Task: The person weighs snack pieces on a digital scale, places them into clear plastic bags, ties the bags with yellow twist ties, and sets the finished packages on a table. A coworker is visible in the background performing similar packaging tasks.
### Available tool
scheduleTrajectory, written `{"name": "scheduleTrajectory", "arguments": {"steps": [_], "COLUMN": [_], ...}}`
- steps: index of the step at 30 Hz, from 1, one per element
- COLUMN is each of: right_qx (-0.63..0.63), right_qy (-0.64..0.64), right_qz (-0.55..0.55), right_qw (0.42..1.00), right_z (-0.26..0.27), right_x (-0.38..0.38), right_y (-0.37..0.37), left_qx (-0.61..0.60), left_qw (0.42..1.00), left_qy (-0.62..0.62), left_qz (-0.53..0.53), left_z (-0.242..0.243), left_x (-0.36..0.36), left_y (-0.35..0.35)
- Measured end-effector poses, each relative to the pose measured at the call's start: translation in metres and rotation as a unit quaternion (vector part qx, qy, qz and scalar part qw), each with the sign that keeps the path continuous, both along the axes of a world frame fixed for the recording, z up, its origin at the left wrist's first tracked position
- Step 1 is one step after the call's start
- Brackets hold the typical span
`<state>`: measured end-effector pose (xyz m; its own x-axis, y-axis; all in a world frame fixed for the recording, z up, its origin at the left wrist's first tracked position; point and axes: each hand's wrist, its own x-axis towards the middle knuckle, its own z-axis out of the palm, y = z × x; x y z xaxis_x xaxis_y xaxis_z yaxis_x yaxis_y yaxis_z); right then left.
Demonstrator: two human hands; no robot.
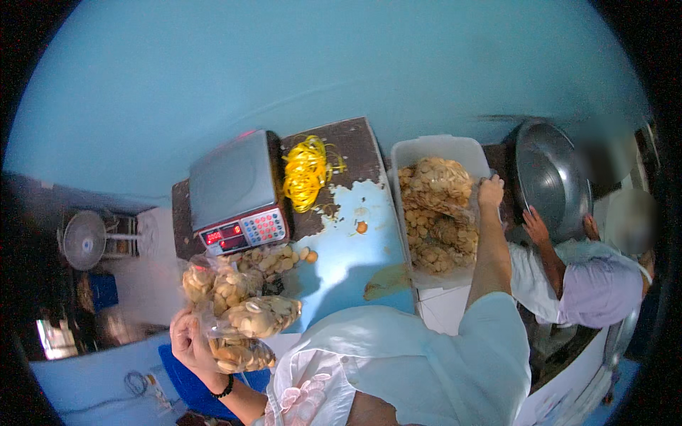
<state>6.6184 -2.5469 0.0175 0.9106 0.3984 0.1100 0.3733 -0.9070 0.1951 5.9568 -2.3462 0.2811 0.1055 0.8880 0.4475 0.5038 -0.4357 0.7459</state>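
My left hand [189, 338] grips the gathered tops of several clear plastic bags of biscuits [261, 317], small, round and tan. They hang at the near left edge of the table, partly over loose biscuits [274, 258]. On the right, my right hand [490, 191] is closed over the right rim of a translucent plastic tub [439, 144]. Inside the tub lie a filled bag of round biscuits [442, 181] and more biscuits [437, 239], some under clear plastic.
A digital scale [234, 181] with a lit red display stands at the table's back left. Beside it lies a heap of yellow ribbon [305, 175]. One biscuit [362, 228] sits on the worn blue tabletop [351, 255]. At right, a co-worker's hand [535, 226] touches a large metal basin [549, 175].
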Motion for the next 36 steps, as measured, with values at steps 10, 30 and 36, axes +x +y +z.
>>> {"name": "scheduleTrajectory", "arguments": {"steps": [10, 30, 36], "right_qx": [0.194, 0.537, 0.591], "right_qy": [-0.068, 0.462, 0.470], "right_qz": [0.447, 0.367, 0.285], "right_qw": [0.871, 0.603, 0.590], "right_z": [0.191, 0.124, 0.118], "right_x": [-0.128, -0.381, -0.368], "right_y": [0.143, 0.317, 0.289], "left_qx": [0.014, 0.020, -0.016], "left_qw": [0.998, 0.996, 0.994], "left_qy": [-0.065, -0.079, -0.093], "left_qz": [0.012, 0.043, 0.062], "left_z": [-0.014, -0.047, -0.049], "left_x": [-0.050, -0.200, -0.215], "left_y": [0.007, 0.030, 0.037]}}
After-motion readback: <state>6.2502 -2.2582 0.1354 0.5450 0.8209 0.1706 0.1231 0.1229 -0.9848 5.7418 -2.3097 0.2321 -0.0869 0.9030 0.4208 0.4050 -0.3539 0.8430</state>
